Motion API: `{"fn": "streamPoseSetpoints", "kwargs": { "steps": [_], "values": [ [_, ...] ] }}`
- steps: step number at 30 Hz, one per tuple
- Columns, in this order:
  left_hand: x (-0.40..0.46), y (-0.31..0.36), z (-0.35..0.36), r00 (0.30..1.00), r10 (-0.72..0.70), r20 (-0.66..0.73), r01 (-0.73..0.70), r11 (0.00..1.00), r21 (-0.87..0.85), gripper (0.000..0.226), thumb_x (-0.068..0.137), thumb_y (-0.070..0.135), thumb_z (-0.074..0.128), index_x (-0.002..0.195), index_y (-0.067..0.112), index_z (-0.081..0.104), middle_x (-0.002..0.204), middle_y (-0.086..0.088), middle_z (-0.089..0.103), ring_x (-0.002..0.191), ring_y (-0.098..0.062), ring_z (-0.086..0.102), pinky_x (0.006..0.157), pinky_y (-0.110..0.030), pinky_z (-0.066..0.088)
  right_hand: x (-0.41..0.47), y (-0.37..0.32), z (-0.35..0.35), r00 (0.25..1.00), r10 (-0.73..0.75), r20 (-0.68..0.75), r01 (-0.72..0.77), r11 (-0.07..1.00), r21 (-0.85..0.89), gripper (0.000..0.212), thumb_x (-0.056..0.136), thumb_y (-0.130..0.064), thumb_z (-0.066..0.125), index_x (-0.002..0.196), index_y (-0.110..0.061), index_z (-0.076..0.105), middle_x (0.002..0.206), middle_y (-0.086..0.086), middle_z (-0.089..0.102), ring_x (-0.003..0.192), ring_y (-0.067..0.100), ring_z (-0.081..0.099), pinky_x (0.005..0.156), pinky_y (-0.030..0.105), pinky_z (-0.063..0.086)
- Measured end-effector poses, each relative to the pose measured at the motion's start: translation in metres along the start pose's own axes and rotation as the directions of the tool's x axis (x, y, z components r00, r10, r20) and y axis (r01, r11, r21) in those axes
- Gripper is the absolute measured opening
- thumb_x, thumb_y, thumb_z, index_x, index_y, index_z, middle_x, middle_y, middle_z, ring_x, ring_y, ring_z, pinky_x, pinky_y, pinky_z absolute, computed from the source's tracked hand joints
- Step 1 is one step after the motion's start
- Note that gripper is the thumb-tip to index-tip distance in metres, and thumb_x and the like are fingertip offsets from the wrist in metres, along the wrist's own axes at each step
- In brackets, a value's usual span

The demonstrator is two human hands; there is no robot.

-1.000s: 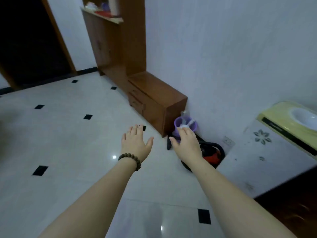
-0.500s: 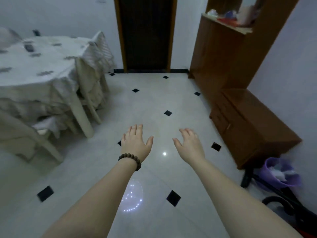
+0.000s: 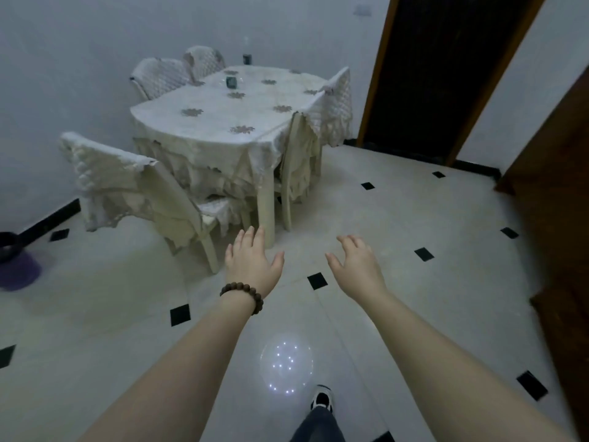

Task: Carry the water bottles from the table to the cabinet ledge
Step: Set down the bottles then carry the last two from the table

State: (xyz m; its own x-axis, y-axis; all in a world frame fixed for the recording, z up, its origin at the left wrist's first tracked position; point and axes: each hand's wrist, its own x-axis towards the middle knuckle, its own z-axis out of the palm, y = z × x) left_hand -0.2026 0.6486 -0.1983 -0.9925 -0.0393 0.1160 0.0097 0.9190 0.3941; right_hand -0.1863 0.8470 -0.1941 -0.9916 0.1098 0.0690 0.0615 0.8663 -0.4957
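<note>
Left hand with bead bracelet and right hand both empty, fingers spread, held out over tiled floor, two water bottles standing on the far cloth-covered table, well beyond both hands
</note>
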Motion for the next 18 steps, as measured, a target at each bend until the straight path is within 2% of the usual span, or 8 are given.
{"fn": "streamPoseSetpoints", "kwargs": {
  "steps": [10, 18],
  "values": [
    [0.184, -0.007, 0.022, 0.991, -0.111, -0.070, 0.115, 0.991, 0.065, 0.069, 0.092, 0.051, 0.042, 0.149, 0.017, 0.024, 0.156, -0.005, 0.025, 0.145, -0.022, 0.017, 0.116, -0.045, 0.017, 0.210, -0.010, 0.028, 0.990, -0.125, 0.063, 0.125, 0.992, 0.011, 0.054, 0.096, -0.041, 0.045, 0.142, -0.013, 0.038, 0.151, 0.006, 0.034, 0.142, 0.024, 0.023, 0.114, 0.039, 0.025],
    [0.324, 0.002, 0.024, 0.973, -0.200, -0.112, 0.205, 0.978, 0.038, 0.070, 0.091, 0.050, 0.044, 0.150, 0.019, 0.023, 0.157, -0.004, 0.024, 0.146, -0.021, 0.015, 0.117, -0.044, 0.015, 0.361, -0.015, 0.031, 0.980, -0.185, 0.073, 0.184, 0.983, 0.018, 0.048, 0.094, -0.037, 0.051, 0.135, -0.012, 0.046, 0.145, 0.009, 0.041, 0.139, 0.026, 0.029, 0.112, 0.039, 0.028]
  ]
}}
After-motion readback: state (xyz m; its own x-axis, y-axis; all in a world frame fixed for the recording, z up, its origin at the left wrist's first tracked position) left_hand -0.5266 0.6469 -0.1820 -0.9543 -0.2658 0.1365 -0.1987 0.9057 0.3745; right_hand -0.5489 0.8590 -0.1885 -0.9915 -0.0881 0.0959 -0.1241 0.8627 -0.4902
